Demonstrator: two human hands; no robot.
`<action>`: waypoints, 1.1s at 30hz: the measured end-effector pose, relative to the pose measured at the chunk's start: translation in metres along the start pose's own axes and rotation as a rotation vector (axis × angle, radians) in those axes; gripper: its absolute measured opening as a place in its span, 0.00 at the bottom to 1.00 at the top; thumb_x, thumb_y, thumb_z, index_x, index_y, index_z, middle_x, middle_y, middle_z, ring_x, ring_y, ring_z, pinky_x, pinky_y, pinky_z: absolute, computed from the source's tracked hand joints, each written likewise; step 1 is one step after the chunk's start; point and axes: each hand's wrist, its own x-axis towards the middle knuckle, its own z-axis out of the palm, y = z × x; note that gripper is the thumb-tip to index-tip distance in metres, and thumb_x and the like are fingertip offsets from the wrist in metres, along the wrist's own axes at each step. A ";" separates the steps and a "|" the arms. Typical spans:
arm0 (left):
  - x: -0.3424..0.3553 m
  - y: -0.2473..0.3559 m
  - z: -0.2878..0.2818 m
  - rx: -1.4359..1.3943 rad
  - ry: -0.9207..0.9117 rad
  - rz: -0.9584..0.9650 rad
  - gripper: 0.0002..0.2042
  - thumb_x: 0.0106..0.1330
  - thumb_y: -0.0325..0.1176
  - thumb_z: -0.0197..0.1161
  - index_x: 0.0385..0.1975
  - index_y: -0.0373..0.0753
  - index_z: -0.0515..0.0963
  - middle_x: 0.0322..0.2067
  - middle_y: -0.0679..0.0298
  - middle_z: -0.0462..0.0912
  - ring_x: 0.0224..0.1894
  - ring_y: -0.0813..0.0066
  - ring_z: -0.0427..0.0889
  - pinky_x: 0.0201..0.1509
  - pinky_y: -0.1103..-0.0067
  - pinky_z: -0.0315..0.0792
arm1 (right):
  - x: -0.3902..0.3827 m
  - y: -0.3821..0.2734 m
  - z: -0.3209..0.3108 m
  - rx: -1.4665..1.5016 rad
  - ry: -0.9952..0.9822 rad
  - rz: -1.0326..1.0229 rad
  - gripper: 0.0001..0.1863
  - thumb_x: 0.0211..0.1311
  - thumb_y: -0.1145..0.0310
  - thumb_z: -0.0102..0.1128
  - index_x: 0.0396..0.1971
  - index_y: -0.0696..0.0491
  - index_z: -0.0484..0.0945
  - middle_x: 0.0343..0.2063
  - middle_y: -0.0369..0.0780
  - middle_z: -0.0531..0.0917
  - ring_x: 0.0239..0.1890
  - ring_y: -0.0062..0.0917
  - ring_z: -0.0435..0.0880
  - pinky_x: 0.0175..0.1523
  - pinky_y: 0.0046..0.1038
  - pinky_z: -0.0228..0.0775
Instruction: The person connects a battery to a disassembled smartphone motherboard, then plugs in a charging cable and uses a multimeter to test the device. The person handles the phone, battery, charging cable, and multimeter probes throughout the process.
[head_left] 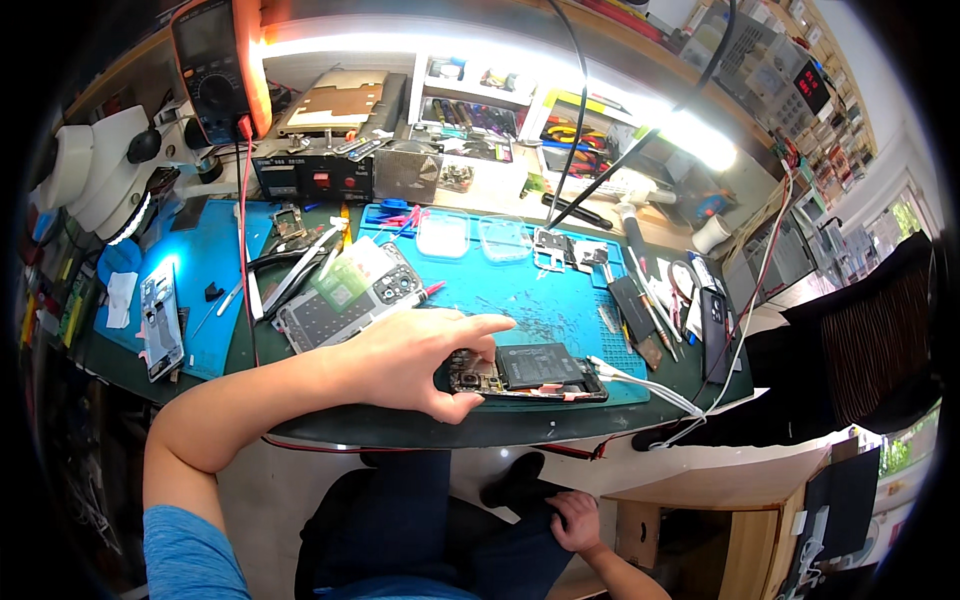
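Centrally: opened smartphone (pixel 490 382), battery (pixel 540 366) exposed, at the near edge of the blue mat (pixel 480 293); left grip (pixel 432 362) pinching its camera end, likely for steadiness. White cable (pixel 648 380) at its right end, perhaps for power. Lower right: right grip (pixel 575 521), loosely spread, resting on the leg (pixel 515 548).

Light tube (pixel 705 145): glaring white, upper right of centre; a long bright strip (pixel 420 38) runs across the upper left.
Overhead shelf (pixel 620 48): wooden, slanting along the top of the frame.
Workbench (pixel 385 430): dark green, curved by the lens across the middle.
Floor (pixel 268 510): pale and glossy, below the bench.
Cabinet (pixel 755 550): wooden, lower right.
Windows (pixel 905 215): far right, greenery outside.
Wall shelves (pixel 850 95): crowded, upper right.
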 end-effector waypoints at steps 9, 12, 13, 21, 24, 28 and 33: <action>0.001 0.004 -0.004 -0.001 -0.012 -0.034 0.32 0.54 0.38 0.74 0.62 0.39 0.77 0.56 0.59 0.85 0.58 0.54 0.84 0.67 0.62 0.74 | -0.002 0.001 -0.001 -0.003 -0.004 -0.010 0.19 0.51 0.70 0.64 0.46 0.50 0.87 0.44 0.42 0.88 0.53 0.39 0.85 0.65 0.44 0.71; 0.003 0.006 -0.005 -0.001 -0.017 -0.048 0.25 0.53 0.38 0.74 0.52 0.38 0.81 0.64 0.56 0.81 0.61 0.52 0.83 0.69 0.60 0.73 | 0.000 -0.002 -0.003 -0.007 0.005 -0.012 0.19 0.51 0.70 0.64 0.46 0.50 0.87 0.44 0.41 0.88 0.53 0.39 0.85 0.65 0.43 0.71; 0.002 0.005 -0.004 0.005 -0.012 -0.037 0.25 0.53 0.38 0.74 0.53 0.38 0.81 0.64 0.56 0.81 0.61 0.52 0.83 0.69 0.60 0.73 | 0.000 -0.004 -0.004 -0.015 0.009 -0.017 0.19 0.51 0.71 0.64 0.46 0.50 0.87 0.44 0.41 0.88 0.53 0.39 0.85 0.65 0.42 0.71; 0.003 0.000 -0.002 -0.015 0.006 -0.038 0.27 0.54 0.36 0.73 0.56 0.37 0.80 0.60 0.57 0.84 0.58 0.53 0.85 0.66 0.61 0.74 | -0.005 0.000 -0.001 -0.022 0.004 0.012 0.19 0.52 0.69 0.64 0.47 0.50 0.87 0.45 0.42 0.88 0.54 0.40 0.85 0.64 0.43 0.71; 0.003 0.002 -0.004 -0.039 0.005 -0.041 0.32 0.55 0.35 0.72 0.63 0.37 0.77 0.54 0.59 0.87 0.55 0.55 0.86 0.68 0.61 0.73 | -0.004 -0.002 -0.002 -0.018 -0.002 0.015 0.20 0.52 0.69 0.64 0.47 0.51 0.87 0.45 0.42 0.88 0.55 0.41 0.84 0.64 0.43 0.71; 0.004 0.003 -0.004 -0.009 0.005 -0.012 0.39 0.57 0.33 0.70 0.73 0.39 0.67 0.47 0.61 0.89 0.53 0.58 0.88 0.72 0.62 0.70 | -0.008 0.004 0.003 -0.020 0.006 0.015 0.20 0.52 0.68 0.64 0.48 0.51 0.87 0.45 0.43 0.88 0.55 0.42 0.84 0.65 0.44 0.72; 0.008 0.000 -0.004 -0.013 0.002 -0.017 0.38 0.59 0.32 0.70 0.73 0.38 0.67 0.49 0.58 0.90 0.54 0.57 0.88 0.66 0.67 0.76 | -0.010 0.004 0.001 -0.025 0.038 -0.006 0.19 0.53 0.67 0.63 0.47 0.52 0.87 0.44 0.44 0.88 0.54 0.42 0.84 0.65 0.44 0.72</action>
